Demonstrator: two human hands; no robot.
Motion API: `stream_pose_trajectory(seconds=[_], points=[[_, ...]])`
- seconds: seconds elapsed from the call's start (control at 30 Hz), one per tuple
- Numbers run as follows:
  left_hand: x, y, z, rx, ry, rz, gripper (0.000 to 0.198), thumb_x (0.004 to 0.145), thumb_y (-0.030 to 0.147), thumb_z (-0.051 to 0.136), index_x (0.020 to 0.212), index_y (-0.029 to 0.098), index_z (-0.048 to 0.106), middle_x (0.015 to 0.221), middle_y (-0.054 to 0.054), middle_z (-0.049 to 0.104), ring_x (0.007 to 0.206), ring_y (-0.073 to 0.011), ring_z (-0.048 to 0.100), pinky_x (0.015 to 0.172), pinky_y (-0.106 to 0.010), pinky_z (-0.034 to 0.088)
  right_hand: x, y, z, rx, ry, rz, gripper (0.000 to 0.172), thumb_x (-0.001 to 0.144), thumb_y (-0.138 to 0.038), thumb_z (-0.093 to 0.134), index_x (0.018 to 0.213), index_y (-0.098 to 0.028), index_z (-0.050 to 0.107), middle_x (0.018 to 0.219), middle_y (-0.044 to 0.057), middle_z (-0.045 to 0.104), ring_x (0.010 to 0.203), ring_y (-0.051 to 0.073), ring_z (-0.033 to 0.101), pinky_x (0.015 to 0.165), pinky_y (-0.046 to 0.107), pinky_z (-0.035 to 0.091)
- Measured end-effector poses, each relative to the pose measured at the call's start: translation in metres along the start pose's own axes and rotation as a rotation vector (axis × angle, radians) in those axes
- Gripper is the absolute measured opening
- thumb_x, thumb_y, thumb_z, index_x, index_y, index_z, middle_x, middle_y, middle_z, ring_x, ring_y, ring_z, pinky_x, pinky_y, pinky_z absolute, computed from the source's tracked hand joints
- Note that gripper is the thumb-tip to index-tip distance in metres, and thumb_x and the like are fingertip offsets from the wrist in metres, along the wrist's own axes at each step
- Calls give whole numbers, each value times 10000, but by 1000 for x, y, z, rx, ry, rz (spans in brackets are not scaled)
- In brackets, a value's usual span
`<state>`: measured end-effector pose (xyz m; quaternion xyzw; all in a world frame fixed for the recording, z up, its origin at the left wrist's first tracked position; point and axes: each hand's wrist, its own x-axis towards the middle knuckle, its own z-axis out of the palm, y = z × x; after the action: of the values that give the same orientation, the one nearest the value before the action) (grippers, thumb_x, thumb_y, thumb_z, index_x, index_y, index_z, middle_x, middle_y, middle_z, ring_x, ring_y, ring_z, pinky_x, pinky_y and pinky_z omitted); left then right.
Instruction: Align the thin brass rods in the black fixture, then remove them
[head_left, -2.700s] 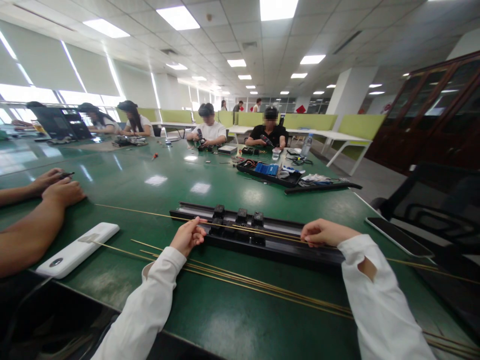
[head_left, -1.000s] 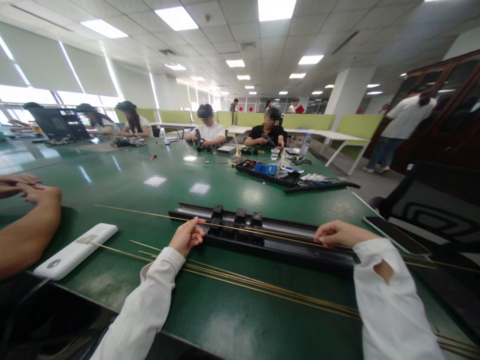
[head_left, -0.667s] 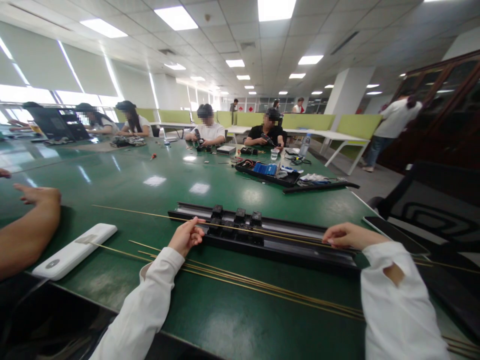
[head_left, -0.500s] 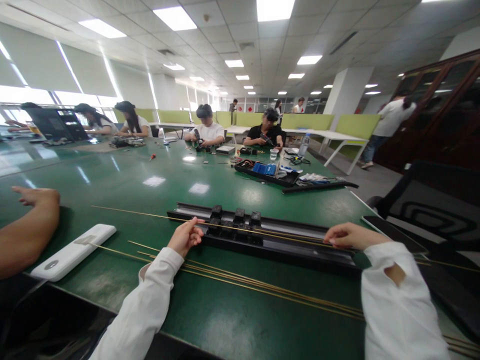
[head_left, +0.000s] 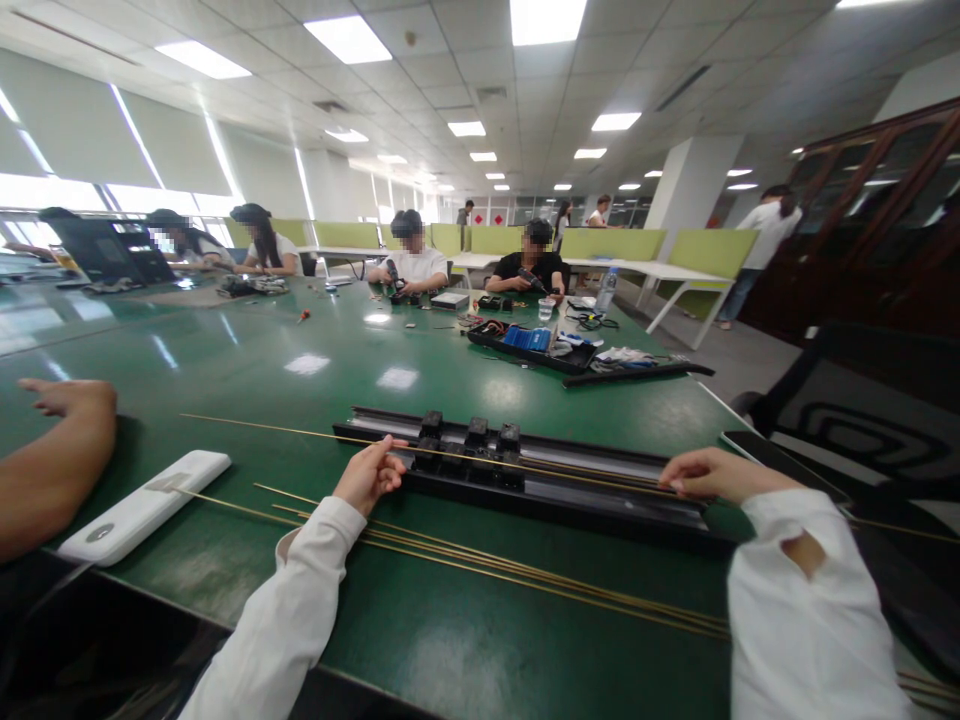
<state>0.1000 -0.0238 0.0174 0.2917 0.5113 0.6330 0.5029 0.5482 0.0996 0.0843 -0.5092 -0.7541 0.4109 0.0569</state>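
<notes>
A long thin brass rod [head_left: 480,460] runs above a black rail assembly [head_left: 600,510] that carries several black blocks [head_left: 477,432]. My left hand [head_left: 373,474] pinches the rod near the assembly's left end. At the right end, my right hand [head_left: 694,472] has its fingers closed on the rod. The rod's thin left end reaches out over the green table. Several more brass rods [head_left: 525,578] lie on the table in front of the assembly, passing beside my left wrist.
A white device [head_left: 150,505] lies at the left, near another person's arm [head_left: 56,465]. Farther back are a black tray [head_left: 525,345] of parts and a bottle [head_left: 607,290]. People sit across the green table [head_left: 247,380]. A black chair [head_left: 862,410] stands right.
My right hand has moved slightly to the right along the rod. My left hand has stayed almost where it was, its fingers still closed.
</notes>
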Motion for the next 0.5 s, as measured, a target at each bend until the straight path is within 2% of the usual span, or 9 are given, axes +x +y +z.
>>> stream_pose_trajectory(seconds=[0.17, 0.3, 0.4, 0.5], points=[[-2, 2, 3, -2, 10, -3, 241, 769, 305, 455, 874, 100, 525, 464, -9, 543, 330, -70, 475, 300, -138, 327, -5, 5, -7, -15, 17, -25, 449, 506, -504, 614, 755, -132, 643, 606, 44, 596, 590, 153, 526, 555, 253, 403], [-2, 1, 3, -4, 7, 1, 241, 766, 303, 458, 875, 99, 526, 462, -8, 541, 329, -71, 474, 297, -140, 323, -11, 1, -14, -98, 134, -82, 401, 526, -492, 617, 744, -157, 652, 719, 64, 633, 692, 192, 544, 641, 281, 414], [-1, 0, 2, -5, 3, 0, 240, 764, 300, 462, 879, 99, 526, 466, -10, 544, 332, -72, 475, 298, -140, 326, -16, -13, -17, -139, 212, -117, 377, 541, -483, 607, 757, -177, 650, 751, 64, 646, 737, 223, 552, 676, 305, 417], [-2, 1, 3, -13, 6, 0, 243, 761, 302, 469, 882, 100, 527, 470, -11, 547, 336, -71, 477, 301, -138, 330, -23, -36, -15, -200, 288, -144, 314, 586, -426, 580, 776, -185, 645, 752, 62, 648, 743, 228, 557, 673, 315, 422]])
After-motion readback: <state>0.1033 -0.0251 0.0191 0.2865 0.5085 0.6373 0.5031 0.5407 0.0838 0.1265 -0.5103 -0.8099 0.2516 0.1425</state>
